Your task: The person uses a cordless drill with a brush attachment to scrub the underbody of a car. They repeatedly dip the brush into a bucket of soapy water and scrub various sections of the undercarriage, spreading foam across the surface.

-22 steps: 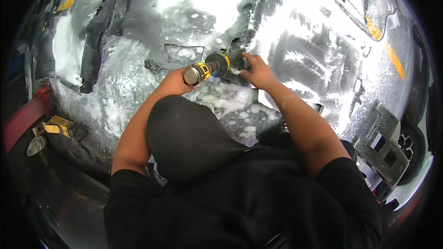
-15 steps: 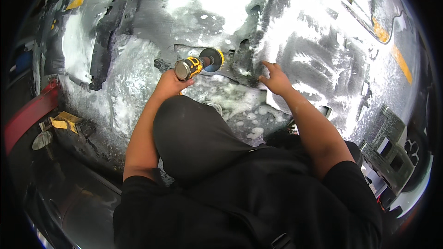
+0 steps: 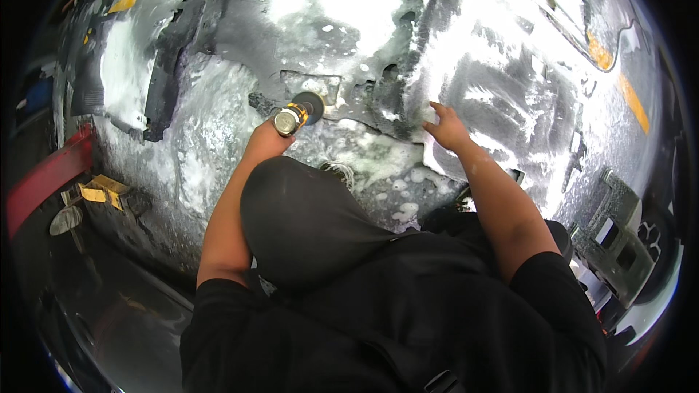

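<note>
My left hand [image 3: 268, 140] is closed round the grip of a yellow and black cordless drill [image 3: 290, 119]. A round, dark brush or pad [image 3: 312, 108] sits on the drill's front end, over the foamy rectangular recess in a dark moulded mat [image 3: 240, 36]. White foam and wet streaks cover much of that mat. My right hand [image 3: 448, 129] holds nothing; its fingers are apart, with the fingertips at the foam-smeared right part of the mat. Whether they touch it I cannot tell. Between my knee and the mat lies wet floor with suds [image 3: 371, 156].
A red bar [image 3: 51, 178] slants in at the left, beside a yellow block-like piece [image 3: 105, 191]. A dark car [image 3: 124, 313] stands at the lower left. On the right are a grey-green slotted plastic part [image 3: 615, 240] and a wheel [image 3: 655, 240].
The drill and its round head have moved left and slightly down, with my left hand moving the same way. My right hand has shifted a little to the right.
</note>
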`<act>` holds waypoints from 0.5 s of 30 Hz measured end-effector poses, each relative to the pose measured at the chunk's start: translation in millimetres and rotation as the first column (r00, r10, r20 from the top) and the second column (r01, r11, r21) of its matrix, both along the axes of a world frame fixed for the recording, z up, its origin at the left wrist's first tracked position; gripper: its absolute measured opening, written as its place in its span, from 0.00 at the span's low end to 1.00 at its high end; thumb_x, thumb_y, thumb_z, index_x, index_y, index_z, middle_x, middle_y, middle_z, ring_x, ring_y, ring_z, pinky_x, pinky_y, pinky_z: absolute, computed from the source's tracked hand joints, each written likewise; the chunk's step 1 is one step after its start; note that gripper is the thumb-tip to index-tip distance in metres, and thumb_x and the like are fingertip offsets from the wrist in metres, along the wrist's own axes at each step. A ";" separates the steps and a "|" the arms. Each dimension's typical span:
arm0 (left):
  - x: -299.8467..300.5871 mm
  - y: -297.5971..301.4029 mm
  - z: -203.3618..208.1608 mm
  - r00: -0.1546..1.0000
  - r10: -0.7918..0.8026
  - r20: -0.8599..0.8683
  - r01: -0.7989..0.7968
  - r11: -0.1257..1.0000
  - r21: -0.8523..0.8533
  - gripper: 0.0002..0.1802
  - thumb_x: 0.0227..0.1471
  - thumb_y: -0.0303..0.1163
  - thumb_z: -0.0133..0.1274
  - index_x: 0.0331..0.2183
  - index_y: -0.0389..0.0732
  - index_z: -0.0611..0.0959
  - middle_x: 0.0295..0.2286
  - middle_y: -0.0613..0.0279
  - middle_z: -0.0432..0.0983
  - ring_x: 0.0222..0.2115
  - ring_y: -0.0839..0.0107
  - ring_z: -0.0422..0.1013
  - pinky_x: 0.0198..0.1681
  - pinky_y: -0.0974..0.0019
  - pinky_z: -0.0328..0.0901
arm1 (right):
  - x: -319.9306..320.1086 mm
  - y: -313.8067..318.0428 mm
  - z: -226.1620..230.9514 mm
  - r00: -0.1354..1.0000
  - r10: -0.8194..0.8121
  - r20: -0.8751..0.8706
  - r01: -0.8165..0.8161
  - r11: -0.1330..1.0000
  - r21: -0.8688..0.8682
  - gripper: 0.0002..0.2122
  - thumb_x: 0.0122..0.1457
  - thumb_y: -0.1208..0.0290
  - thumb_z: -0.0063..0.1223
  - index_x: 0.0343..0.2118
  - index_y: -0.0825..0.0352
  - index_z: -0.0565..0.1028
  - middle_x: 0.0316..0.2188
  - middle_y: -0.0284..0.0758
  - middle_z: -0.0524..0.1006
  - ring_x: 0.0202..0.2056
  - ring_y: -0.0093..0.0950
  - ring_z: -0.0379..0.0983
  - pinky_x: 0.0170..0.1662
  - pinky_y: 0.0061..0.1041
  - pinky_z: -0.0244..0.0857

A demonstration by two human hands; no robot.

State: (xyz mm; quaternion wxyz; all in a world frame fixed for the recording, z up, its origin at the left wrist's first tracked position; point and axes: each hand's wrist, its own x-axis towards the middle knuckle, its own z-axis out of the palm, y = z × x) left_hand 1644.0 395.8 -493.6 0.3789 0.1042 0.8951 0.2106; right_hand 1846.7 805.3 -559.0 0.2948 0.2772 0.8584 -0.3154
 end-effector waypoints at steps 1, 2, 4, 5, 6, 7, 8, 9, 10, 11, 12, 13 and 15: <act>-1.7 -3.0 -1.9 0.999 0.031 -0.030 -0.033 0.997 -0.068 0.29 0.46 0.34 0.68 0.52 0.40 0.81 0.44 0.45 0.82 0.47 0.46 0.78 0.51 0.53 0.72 | 6.4 3.3 -2.5 1.000 0.000 0.008 0.000 1.000 0.002 0.33 0.61 0.56 0.60 0.69 0.55 0.63 0.63 0.50 0.66 0.61 0.49 0.68 0.64 0.42 0.64; -5.5 -6.7 -2.4 0.996 0.060 -0.063 -0.068 0.988 -0.137 0.29 0.46 0.34 0.68 0.51 0.40 0.81 0.44 0.45 0.82 0.47 0.46 0.78 0.50 0.53 0.72 | 10.7 5.5 -8.3 1.000 0.001 0.014 -0.001 1.000 0.003 0.33 0.61 0.56 0.60 0.68 0.55 0.63 0.63 0.49 0.67 0.61 0.49 0.68 0.63 0.42 0.65; -17.2 -20.5 -1.5 0.997 0.015 -0.079 -0.026 0.991 -0.131 0.27 0.46 0.36 0.68 0.48 0.38 0.83 0.43 0.44 0.83 0.46 0.45 0.78 0.49 0.52 0.72 | 16.4 10.9 -15.2 1.000 0.007 -0.005 -0.007 1.000 0.022 0.32 0.61 0.56 0.60 0.68 0.55 0.64 0.63 0.49 0.67 0.61 0.48 0.69 0.63 0.42 0.65; -17.5 -22.9 -0.5 0.995 0.038 -0.097 -0.050 0.991 -0.124 0.26 0.46 0.36 0.69 0.47 0.36 0.83 0.42 0.44 0.83 0.45 0.45 0.79 0.49 0.52 0.72 | 16.6 9.6 -14.0 1.000 0.010 -0.010 -0.010 0.999 0.032 0.32 0.61 0.56 0.60 0.68 0.55 0.64 0.63 0.49 0.67 0.61 0.48 0.69 0.63 0.42 0.65; -17.6 -24.7 0.1 0.992 0.060 -0.115 -0.074 0.991 -0.116 0.25 0.46 0.36 0.69 0.45 0.35 0.84 0.40 0.43 0.83 0.44 0.45 0.79 0.48 0.52 0.72 | 15.2 8.3 -13.8 1.000 -0.001 -0.005 0.001 0.999 0.032 0.32 0.61 0.57 0.60 0.68 0.55 0.64 0.62 0.49 0.68 0.61 0.48 0.69 0.63 0.42 0.65; -17.3 -25.7 0.3 0.988 0.055 -0.144 -0.072 0.991 -0.115 0.24 0.46 0.36 0.69 0.44 0.34 0.84 0.40 0.42 0.83 0.43 0.45 0.79 0.47 0.52 0.72 | 13.7 8.0 -13.5 1.000 -0.012 -0.001 0.012 0.999 0.033 0.32 0.61 0.58 0.61 0.68 0.56 0.64 0.61 0.49 0.69 0.61 0.47 0.69 0.63 0.42 0.64; -17.9 -27.9 -1.5 0.983 0.073 -0.167 -0.093 0.989 -0.118 0.24 0.46 0.37 0.69 0.44 0.34 0.85 0.40 0.42 0.83 0.43 0.45 0.79 0.47 0.52 0.72 | 10.8 7.0 -11.2 1.000 -0.022 0.003 0.022 0.999 0.035 0.32 0.61 0.59 0.61 0.68 0.56 0.64 0.60 0.49 0.70 0.61 0.47 0.69 0.63 0.41 0.64; -18.7 -31.5 -4.8 0.978 0.090 -0.190 -0.114 0.986 -0.120 0.24 0.45 0.37 0.69 0.44 0.34 0.85 0.39 0.42 0.83 0.43 0.45 0.79 0.47 0.52 0.72 | 8.7 5.8 -11.5 1.000 -0.018 -0.007 0.019 0.999 0.038 0.32 0.61 0.58 0.61 0.68 0.56 0.64 0.60 0.48 0.70 0.60 0.47 0.69 0.63 0.42 0.64; -20.4 -35.2 -6.7 0.971 0.107 -0.213 -0.135 0.983 -0.122 0.24 0.45 0.38 0.69 0.43 0.34 0.85 0.39 0.42 0.83 0.42 0.45 0.79 0.46 0.52 0.72 | 6.0 4.8 -11.5 1.000 -0.014 -0.018 0.015 0.999 0.040 0.32 0.61 0.58 0.61 0.68 0.56 0.64 0.60 0.48 0.70 0.60 0.47 0.70 0.63 0.42 0.65; -24.0 -38.7 -6.9 0.969 0.112 -0.219 -0.144 0.980 -0.135 0.24 0.45 0.38 0.69 0.43 0.34 0.85 0.39 0.42 0.84 0.42 0.45 0.79 0.46 0.51 0.72 | 4.4 4.4 -10.8 1.000 -0.012 -0.027 0.013 0.999 0.044 0.32 0.61 0.58 0.61 0.68 0.55 0.64 0.60 0.48 0.70 0.60 0.47 0.70 0.63 0.42 0.65; -28.4 -43.0 -6.5 0.967 0.117 -0.225 -0.152 0.977 -0.148 0.24 0.45 0.38 0.69 0.43 0.35 0.85 0.39 0.42 0.84 0.42 0.45 0.79 0.46 0.51 0.72 | 3.3 3.7 -10.0 1.000 -0.010 -0.014 0.011 0.999 0.050 0.32 0.61 0.58 0.60 0.68 0.55 0.64 0.60 0.48 0.69 0.60 0.47 0.70 0.62 0.42 0.65; -31.5 -45.9 -7.2 0.965 0.122 -0.232 -0.161 0.974 -0.162 0.24 0.45 0.38 0.69 0.43 0.35 0.85 0.38 0.42 0.84 0.42 0.45 0.79 0.46 0.51 0.72 | 2.2 3.1 -9.3 1.000 -0.009 -0.002 0.009 0.998 0.056 0.32 0.61 0.57 0.60 0.68 0.54 0.63 0.61 0.47 0.69 0.60 0.48 0.70 0.62 0.42 0.66; -36.0 -42.4 -0.8 0.961 0.099 -0.260 -0.154 0.968 -0.198 0.24 0.45 0.38 0.69 0.42 0.35 0.85 0.38 0.42 0.84 0.42 0.45 0.80 0.46 0.51 0.72 | 4.1 3.0 -9.6 1.000 -0.013 0.014 0.012 0.998 0.062 0.32 0.61 0.56 0.60 0.68 0.53 0.63 0.61 0.47 0.68 0.60 0.48 0.70 0.62 0.42 0.66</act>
